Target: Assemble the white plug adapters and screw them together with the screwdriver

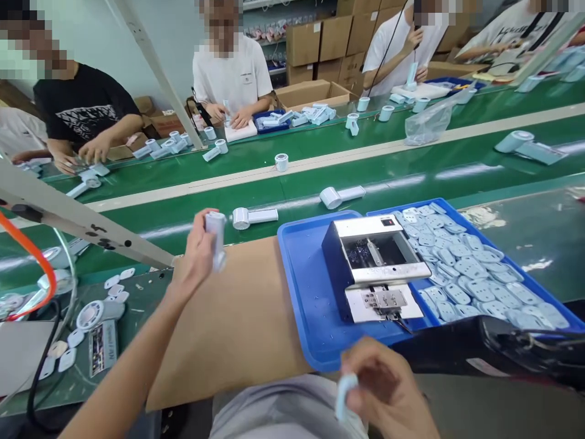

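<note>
My left hand [197, 253] is raised over the brown cardboard mat [237, 317] and is closed round a pale blue handheld fan body [216, 238], held upright near the belt's edge. My right hand [388, 390] is low, close to my lap, with fingers closed on a small pale blue plastic piece [346, 393]. A blue-and-white screw feeder machine [375, 262] stands in a blue tray [306, 305] to the right of the mat. A second blue tray [539, 286] beside it holds several pale blue cover plates [470, 268].
A green conveyor belt [320, 171] carries several fan bodies, such as the fan body [253, 217] and the fan body [340, 196]. Other people work across the belt. A slanted metal bar [82, 225], an orange hose [36, 262] and loose parts lie at my left.
</note>
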`<state>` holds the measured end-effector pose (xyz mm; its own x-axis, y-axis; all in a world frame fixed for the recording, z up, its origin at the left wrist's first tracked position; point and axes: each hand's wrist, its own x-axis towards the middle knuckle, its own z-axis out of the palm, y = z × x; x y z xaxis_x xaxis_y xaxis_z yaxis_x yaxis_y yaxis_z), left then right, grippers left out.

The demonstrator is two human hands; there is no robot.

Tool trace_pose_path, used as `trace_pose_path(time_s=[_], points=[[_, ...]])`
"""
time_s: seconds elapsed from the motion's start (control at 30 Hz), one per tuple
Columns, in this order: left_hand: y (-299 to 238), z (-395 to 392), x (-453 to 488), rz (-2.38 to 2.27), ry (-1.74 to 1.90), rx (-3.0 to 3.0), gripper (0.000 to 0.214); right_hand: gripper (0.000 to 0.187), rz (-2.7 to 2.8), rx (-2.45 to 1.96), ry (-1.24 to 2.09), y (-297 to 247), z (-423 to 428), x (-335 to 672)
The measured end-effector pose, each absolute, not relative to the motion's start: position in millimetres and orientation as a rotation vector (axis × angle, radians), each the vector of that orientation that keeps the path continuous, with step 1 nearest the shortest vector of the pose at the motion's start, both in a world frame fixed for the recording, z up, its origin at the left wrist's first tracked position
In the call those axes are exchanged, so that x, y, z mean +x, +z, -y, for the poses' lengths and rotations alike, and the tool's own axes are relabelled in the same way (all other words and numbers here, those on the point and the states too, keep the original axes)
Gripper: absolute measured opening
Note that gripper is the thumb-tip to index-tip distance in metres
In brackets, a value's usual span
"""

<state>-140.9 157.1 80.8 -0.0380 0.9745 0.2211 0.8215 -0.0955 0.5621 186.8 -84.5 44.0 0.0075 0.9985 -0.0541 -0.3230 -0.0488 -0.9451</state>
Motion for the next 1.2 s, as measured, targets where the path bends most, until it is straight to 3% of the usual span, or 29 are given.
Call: trace_pose_path(time_s=[0.13, 0.3, 0.47, 0.57, 0.63, 0.8, 0.87, 1.03, 1.2], points=[[56, -63, -87, -1.109, 1.078, 1.717, 0.058, 0.024, 0.691, -0.832, 1.5, 66, 47, 145], [28, -5, -48, -0.804, 1.013, 1.904, 0.099, 0.024, 0.718, -0.771, 1.625, 71, 34, 142], [24, -1, -38, -0.652, 1.007, 1.922, 0.099, 0.038, 0.712, -0.88, 1.778, 72, 41, 153], [30, -1, -33, -0.603, 0.963, 2.06, 0.082, 0.047, 0.702, -0.921, 1.751, 71, 53, 153], [32, -1, -28, -0.566, 1.036, 2.115, 0.064, 0.047, 0.73, -1.023, 1.549, 69, 65, 149], [30, -2, -12, -0.523, 1.322, 1.914, 0.049, 0.013, 0.742, -1.331, 0.067, 70, 91, 157], [26, -5, -9, -0.502, 1.356, 1.847, 0.045, 0.006, 0.651, -1.407, -0.154, 72, 93, 178], [9, -12, 0, -0.536, 1.432, 1.779, 0.034, 0.043, 0.858, -1.308, 0.754, 65, 98, 242], [-3, -13, 5, -0.498, 1.416, 1.806, 0.041, 0.054, 1.077, -1.291, 0.761, 38, 107, 256]])
